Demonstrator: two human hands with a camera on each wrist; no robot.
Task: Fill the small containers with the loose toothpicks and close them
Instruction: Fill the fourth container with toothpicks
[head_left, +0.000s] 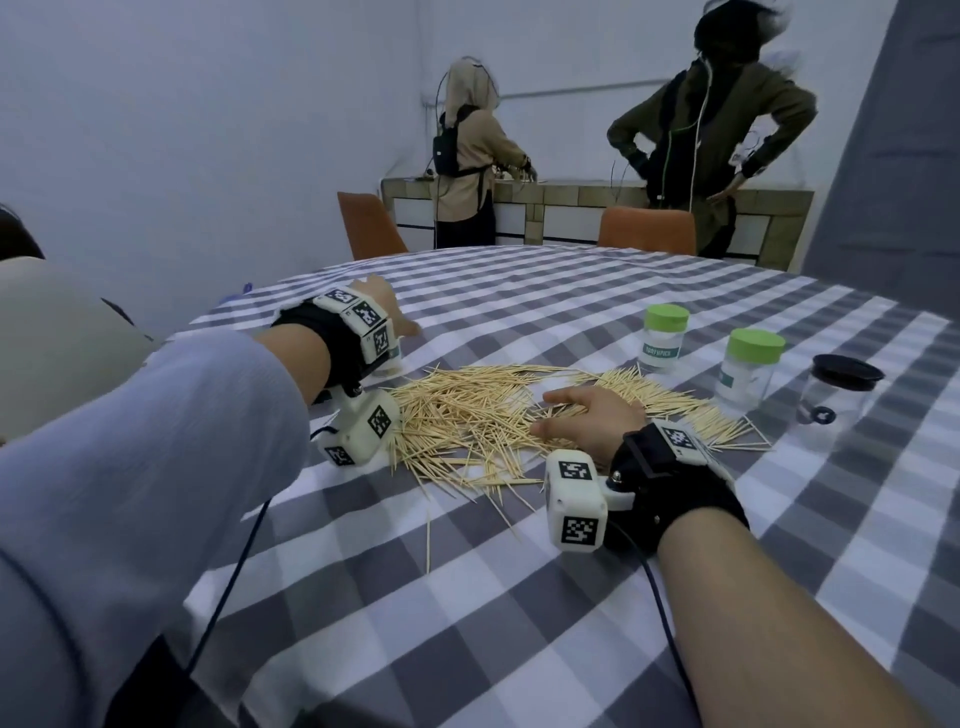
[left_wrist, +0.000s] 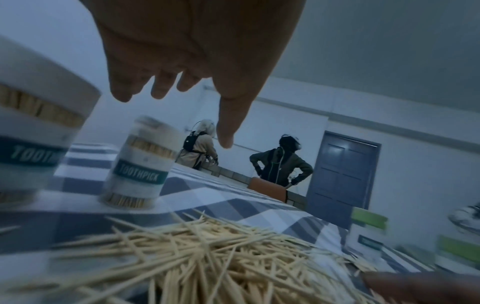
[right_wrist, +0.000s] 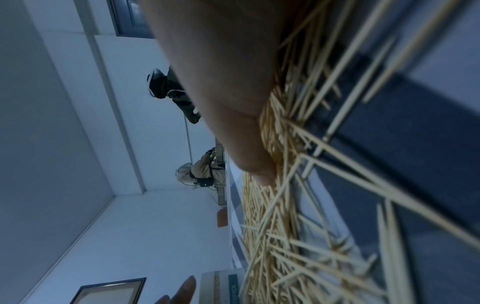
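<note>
Toothpicks (head_left: 467, 415) lie in a loose heap at the middle of the worktop (head_left: 467, 597), with two green-capped jars (head_left: 666, 338) and a black-lidded jar (head_left: 836, 395) at about 2 o'clock from it and two filled jars (left_wrist: 140, 164) at about 10 o'clock. Your right hand (head_left: 592, 421) rests flat and relaxed on the heap; your left hand (head_left: 387, 306) hangs with slack fingers, holding nothing, near the filled jars. They look light, thin, sharp and prone to scatter, so rake a bundle parallel and pinch it mid-length.
</note>
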